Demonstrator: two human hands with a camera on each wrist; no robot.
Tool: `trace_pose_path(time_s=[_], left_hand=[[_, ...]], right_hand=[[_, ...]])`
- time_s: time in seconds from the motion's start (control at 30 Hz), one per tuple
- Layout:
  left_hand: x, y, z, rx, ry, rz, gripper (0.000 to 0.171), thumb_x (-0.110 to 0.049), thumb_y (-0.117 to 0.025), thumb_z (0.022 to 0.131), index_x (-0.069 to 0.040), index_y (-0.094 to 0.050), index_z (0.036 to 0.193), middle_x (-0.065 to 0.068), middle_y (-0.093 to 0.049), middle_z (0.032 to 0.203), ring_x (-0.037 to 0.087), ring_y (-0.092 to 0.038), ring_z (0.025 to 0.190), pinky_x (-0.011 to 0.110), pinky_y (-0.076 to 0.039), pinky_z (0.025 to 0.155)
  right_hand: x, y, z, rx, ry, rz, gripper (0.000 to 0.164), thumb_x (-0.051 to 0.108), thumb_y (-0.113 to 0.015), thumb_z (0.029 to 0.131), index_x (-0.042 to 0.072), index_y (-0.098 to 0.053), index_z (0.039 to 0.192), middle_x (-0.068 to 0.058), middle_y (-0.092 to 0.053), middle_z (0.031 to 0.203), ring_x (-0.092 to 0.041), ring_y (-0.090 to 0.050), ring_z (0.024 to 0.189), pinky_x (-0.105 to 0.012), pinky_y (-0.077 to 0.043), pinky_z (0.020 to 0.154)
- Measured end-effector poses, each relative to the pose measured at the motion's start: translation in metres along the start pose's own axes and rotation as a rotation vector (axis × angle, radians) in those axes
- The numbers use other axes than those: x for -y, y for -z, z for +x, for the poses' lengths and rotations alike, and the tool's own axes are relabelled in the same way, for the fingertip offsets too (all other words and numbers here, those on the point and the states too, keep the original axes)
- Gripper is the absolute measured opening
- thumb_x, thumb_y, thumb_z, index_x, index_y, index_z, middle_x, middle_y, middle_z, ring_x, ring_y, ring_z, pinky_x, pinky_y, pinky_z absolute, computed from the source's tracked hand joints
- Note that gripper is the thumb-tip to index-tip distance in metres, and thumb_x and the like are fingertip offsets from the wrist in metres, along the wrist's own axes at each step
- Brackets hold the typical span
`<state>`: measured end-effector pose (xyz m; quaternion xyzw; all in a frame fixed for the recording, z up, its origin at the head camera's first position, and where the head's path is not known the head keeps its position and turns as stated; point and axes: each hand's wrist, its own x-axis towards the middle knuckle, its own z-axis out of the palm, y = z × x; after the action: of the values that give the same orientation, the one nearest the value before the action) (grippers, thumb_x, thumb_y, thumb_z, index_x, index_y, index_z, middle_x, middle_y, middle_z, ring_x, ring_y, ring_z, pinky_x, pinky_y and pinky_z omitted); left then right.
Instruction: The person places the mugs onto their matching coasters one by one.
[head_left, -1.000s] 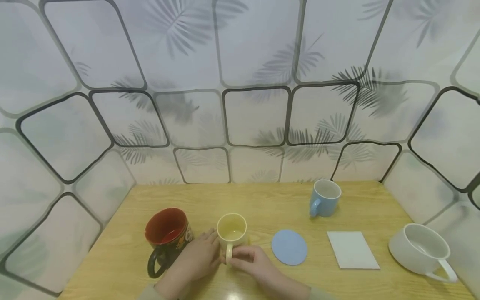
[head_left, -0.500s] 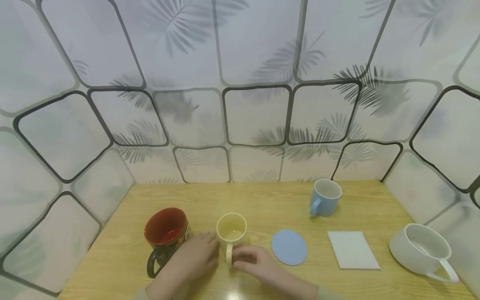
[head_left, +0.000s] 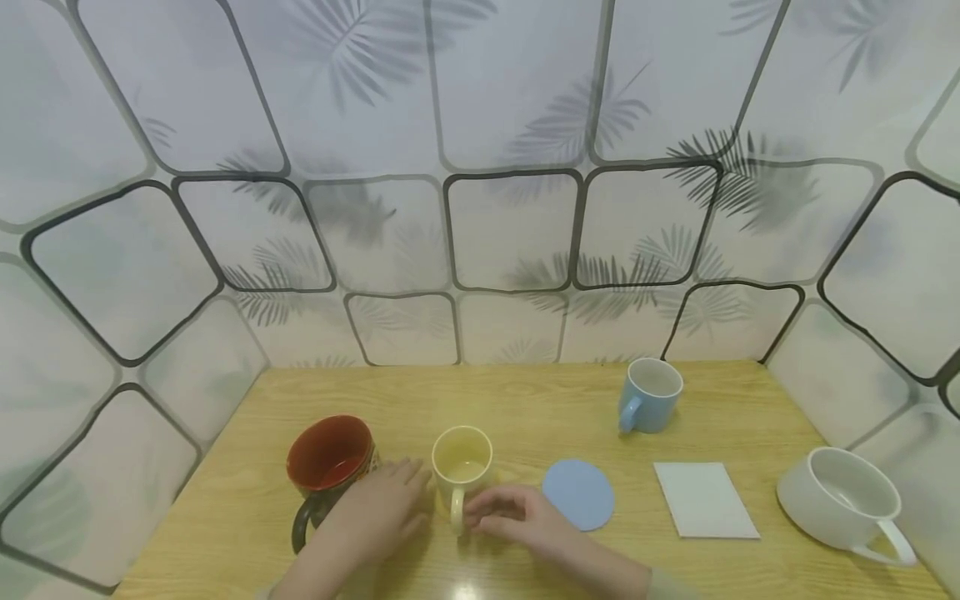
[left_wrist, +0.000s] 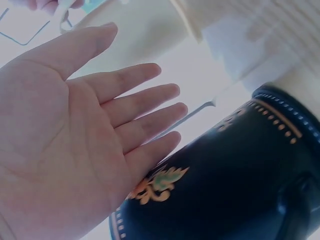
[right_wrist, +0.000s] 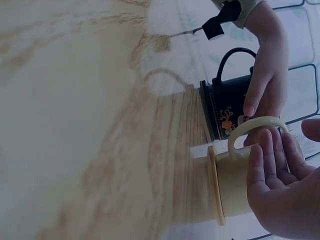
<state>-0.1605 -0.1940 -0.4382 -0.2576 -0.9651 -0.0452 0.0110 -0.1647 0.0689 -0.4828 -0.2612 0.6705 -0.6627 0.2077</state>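
Observation:
A pale yellow mug [head_left: 462,462] stands upright at the front middle of the table, its handle toward me. Close by that handle is my right hand [head_left: 528,521], fingers loosely bent; the right wrist view shows its palm and nearly straight fingers [right_wrist: 272,155] beside the yellow mug [right_wrist: 232,185]. Whether they touch it I cannot tell. My left hand [head_left: 378,508] lies between the yellow mug and a dark, flower-patterned mug [head_left: 324,467] with a red inside. In the left wrist view its fingers are extended and spread, holding nothing, with the little finger near the dark mug [left_wrist: 220,170].
To the right lie a round blue coaster [head_left: 578,495] and a square white coaster [head_left: 707,500] on the wooden table [head_left: 525,400]. A light blue mug [head_left: 651,396] stands behind them. A wide white mug [head_left: 838,496] is at the far right. Patterned panels [head_left: 510,325] enclose the back and sides.
My left hand has drawn left, away from the yellow mug. The fingers of my right hand have come off its handle and the hand has shifted slightly right. The mugs stay put.

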Motion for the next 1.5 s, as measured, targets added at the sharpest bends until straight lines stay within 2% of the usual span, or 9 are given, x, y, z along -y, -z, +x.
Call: trace_pose_path(time_s=[0.23, 0.4, 0.5, 0.83, 0.97, 1.23, 1.5], left_hand=[[-0.002, 0.008, -0.005, -0.064, -0.024, 0.088, 0.058, -0.034, -0.081, 0.092, -0.002, -0.065, 0.138, 0.019, -0.068, 0.142, 0.038, -0.065, 0.133, 0.054, -0.054, 0.115], [-0.005, 0.014, -0.009, -0.097, -0.035, 0.138, 0.058, -0.036, -0.081, 0.092, -0.003, -0.066, 0.137, 0.018, -0.068, 0.142, 0.037, -0.066, 0.132, 0.053, -0.054, 0.115], [-0.006, 0.018, -0.010, -0.112, -0.049, 0.166, 0.058, -0.036, -0.081, 0.092, -0.004, -0.066, 0.138, 0.017, -0.068, 0.142, 0.036, -0.066, 0.132, 0.052, -0.054, 0.115], [-0.012, 0.032, -0.015, -0.195, -0.086, 0.198, 0.053, -0.033, -0.080, 0.094, -0.003, -0.068, 0.135, 0.017, -0.069, 0.141, 0.034, -0.067, 0.131, 0.051, -0.055, 0.114], [-0.014, 0.038, -0.017, -0.219, -0.093, 0.208, 0.053, -0.031, -0.082, 0.092, -0.004, -0.068, 0.135, 0.017, -0.069, 0.141, 0.034, -0.068, 0.131, 0.049, -0.055, 0.114], [-0.017, 0.047, -0.018, -0.178, -0.044, 0.134, 0.061, -0.032, -0.081, 0.094, -0.004, -0.063, 0.145, 0.016, -0.061, 0.153, 0.036, -0.060, 0.141, 0.052, -0.050, 0.120], [-0.023, 0.047, -0.015, -0.216, -0.111, 0.139, 0.059, -0.031, -0.081, 0.094, -0.002, -0.064, 0.143, 0.017, -0.062, 0.152, 0.036, -0.060, 0.141, 0.052, -0.050, 0.120]], right_hand=[[-0.002, 0.011, -0.001, -0.003, -0.013, 0.012, 0.037, 0.011, -0.064, 0.102, -0.016, -0.063, 0.128, -0.040, -0.066, 0.125, -0.006, -0.073, 0.104, -0.023, -0.063, 0.095], [-0.002, 0.017, -0.004, -0.017, -0.006, 0.030, 0.039, 0.009, -0.063, 0.101, -0.020, -0.060, 0.128, -0.046, -0.062, 0.125, -0.007, -0.073, 0.103, -0.023, -0.063, 0.095], [-0.001, 0.020, -0.006, -0.024, 0.005, 0.024, 0.039, 0.008, -0.063, 0.102, -0.020, -0.060, 0.127, -0.045, -0.064, 0.122, -0.007, -0.073, 0.102, -0.023, -0.063, 0.094], [0.003, 0.033, -0.010, -0.050, -0.019, -0.024, 0.038, 0.009, -0.062, 0.102, -0.020, -0.060, 0.127, -0.042, -0.066, 0.121, -0.006, -0.073, 0.099, -0.023, -0.063, 0.090], [0.009, 0.038, -0.013, -0.087, -0.049, -0.042, 0.039, 0.010, -0.063, 0.102, -0.019, -0.061, 0.127, -0.036, -0.069, 0.119, -0.005, -0.073, 0.097, -0.024, -0.064, 0.090], [0.022, 0.053, -0.018, -0.145, -0.103, -0.065, 0.038, 0.017, -0.066, 0.104, -0.011, -0.063, 0.130, -0.014, -0.075, 0.118, -0.007, -0.073, 0.100, -0.023, -0.062, 0.092], [0.029, 0.069, -0.024, -0.170, -0.042, -0.066, 0.039, 0.013, -0.061, 0.106, -0.018, -0.058, 0.130, -0.002, -0.073, 0.114, -0.006, -0.072, 0.102, -0.024, -0.061, 0.095]])
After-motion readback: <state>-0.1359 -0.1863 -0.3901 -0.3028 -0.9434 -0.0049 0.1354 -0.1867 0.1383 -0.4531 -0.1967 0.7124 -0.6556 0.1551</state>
